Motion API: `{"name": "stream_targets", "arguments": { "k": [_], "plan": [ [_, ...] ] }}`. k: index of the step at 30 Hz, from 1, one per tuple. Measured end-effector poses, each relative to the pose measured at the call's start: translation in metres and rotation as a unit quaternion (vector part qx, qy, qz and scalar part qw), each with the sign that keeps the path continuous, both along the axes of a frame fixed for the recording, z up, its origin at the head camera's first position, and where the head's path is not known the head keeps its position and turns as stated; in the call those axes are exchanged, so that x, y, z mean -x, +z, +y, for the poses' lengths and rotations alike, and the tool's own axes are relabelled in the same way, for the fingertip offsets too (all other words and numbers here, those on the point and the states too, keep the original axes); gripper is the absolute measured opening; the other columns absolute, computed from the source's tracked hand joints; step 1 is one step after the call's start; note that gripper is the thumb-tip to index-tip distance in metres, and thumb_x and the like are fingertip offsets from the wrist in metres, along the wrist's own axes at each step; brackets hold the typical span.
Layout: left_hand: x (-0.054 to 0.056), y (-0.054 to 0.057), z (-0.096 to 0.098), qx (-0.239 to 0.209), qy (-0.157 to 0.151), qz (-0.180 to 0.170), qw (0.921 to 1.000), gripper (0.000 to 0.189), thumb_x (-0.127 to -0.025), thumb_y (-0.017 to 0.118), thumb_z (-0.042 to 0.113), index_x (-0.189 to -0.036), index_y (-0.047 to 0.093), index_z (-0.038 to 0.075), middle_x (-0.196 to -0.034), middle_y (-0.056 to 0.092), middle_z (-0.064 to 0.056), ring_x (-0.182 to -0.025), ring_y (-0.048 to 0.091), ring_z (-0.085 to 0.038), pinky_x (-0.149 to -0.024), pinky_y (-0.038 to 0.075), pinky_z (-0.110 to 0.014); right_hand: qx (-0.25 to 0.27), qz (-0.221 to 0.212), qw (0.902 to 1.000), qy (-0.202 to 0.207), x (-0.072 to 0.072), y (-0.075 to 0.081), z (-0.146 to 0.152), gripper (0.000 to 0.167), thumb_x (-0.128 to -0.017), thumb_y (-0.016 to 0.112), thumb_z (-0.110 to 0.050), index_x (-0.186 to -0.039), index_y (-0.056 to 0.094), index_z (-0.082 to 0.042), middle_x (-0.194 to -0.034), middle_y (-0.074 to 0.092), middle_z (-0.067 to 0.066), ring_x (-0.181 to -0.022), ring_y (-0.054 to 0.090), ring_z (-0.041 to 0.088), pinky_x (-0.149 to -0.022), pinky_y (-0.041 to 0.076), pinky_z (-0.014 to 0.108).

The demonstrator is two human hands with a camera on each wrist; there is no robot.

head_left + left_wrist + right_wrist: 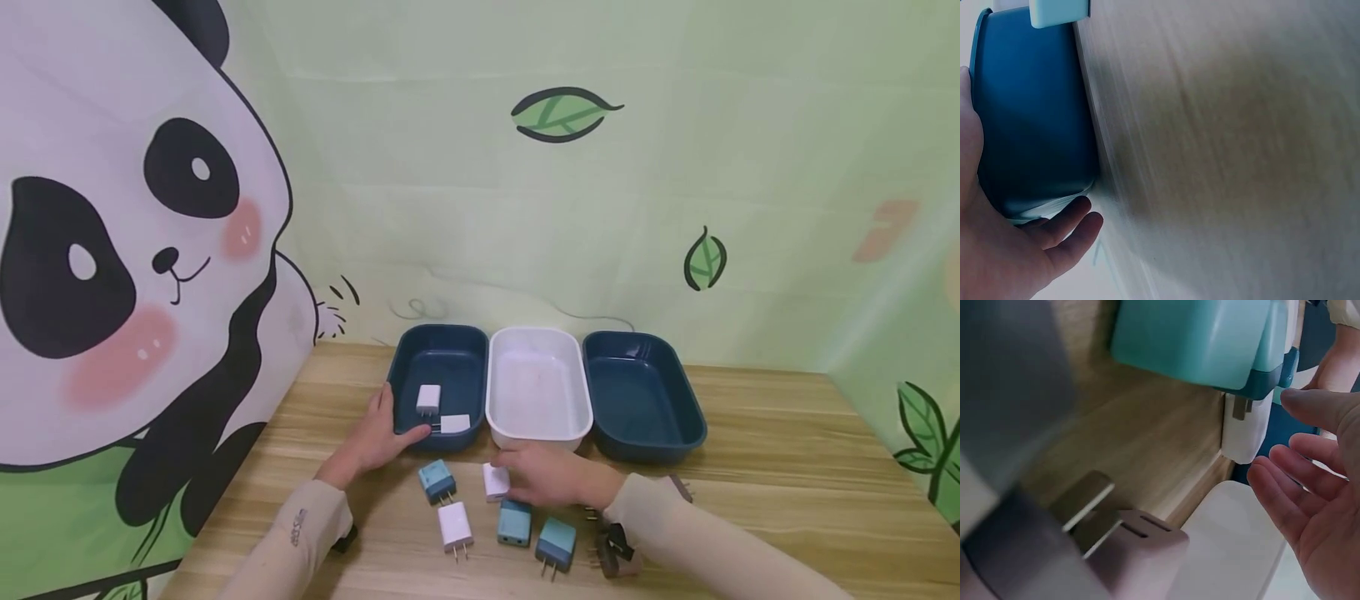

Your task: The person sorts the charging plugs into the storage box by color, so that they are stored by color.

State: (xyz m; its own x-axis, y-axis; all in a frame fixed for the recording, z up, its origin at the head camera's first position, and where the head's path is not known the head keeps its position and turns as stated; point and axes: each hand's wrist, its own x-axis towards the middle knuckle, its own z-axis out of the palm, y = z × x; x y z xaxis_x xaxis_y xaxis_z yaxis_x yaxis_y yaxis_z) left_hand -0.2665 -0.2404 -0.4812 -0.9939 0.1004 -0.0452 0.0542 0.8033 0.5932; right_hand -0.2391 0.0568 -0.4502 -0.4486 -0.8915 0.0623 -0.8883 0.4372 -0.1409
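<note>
My left hand [377, 437] holds the front left corner of the left dark blue tray [441, 333], the thumb over its front rim and the fingers round its side. Two white plug chargers lie in that tray, one charger [429, 398] above the other [454, 423]. In front of the white tray [538, 429], my right hand [558, 475] reaches over a white charger [493, 483]. The right wrist view shows its thumb and fingers spread around that charger [1244, 431], with a gap between. Beside it are a teal charger [514, 523] and another white charger [453, 525].
More teal chargers lie on the wooden table [780, 483], one [437, 480] at the left and one [556, 543] nearer. Brownish chargers [609, 554] sit partly hidden under the right forearm. A second dark blue tray [645, 400] stands at the right, against the white one.
</note>
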Motion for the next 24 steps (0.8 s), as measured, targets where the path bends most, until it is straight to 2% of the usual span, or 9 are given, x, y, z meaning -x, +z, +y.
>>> {"name": "stream_targets", "arguments": {
  "k": [7, 14, 24],
  "plan": [
    [0.0, -0.002, 0.002, 0.003, 0.001, -0.003, 1.0, 0.112, -0.083, 0.062, 0.058, -0.148, -0.004, -0.005, -0.152, 0.005, -0.029, -0.135, 0.024, -0.043, -0.107, 0.025, -0.054, -0.022, -0.01, 0.9995, -0.019, 0.005, -0.007, 0.002, 0.037, -0.083, 0.073, -0.026, -0.114, 0.063, -0.007, -0.1, 0.06, 0.001, -0.087, 0.054, 0.008, -0.08, 0.047, 0.022],
    [0.0, -0.002, 0.002, -0.006, 0.007, -0.006, 0.9999, 0.112, -0.083, 0.063, 0.057, -0.148, -0.005, -0.004, -0.152, 0.004, -0.028, -0.136, 0.022, -0.042, -0.107, 0.024, -0.054, -0.041, 0.005, 0.9991, -0.011, 0.011, -0.013, -0.004, 0.039, -0.084, 0.073, -0.03, -0.115, 0.062, -0.009, -0.1, 0.058, -0.001, -0.087, 0.053, 0.006, -0.078, 0.047, 0.02],
    [0.0, 0.001, 0.001, -0.014, 0.005, -0.009, 0.9999, 0.113, -0.083, 0.063, 0.057, -0.148, -0.006, -0.004, -0.152, 0.003, -0.028, -0.136, 0.022, -0.043, -0.107, 0.024, -0.054, -0.056, -0.042, 0.997, -0.034, 0.015, -0.012, -0.013, 0.043, -0.083, 0.074, -0.031, -0.119, 0.061, -0.011, -0.1, 0.059, -0.004, -0.085, 0.051, 0.003, -0.076, 0.046, 0.018]
  ]
}}
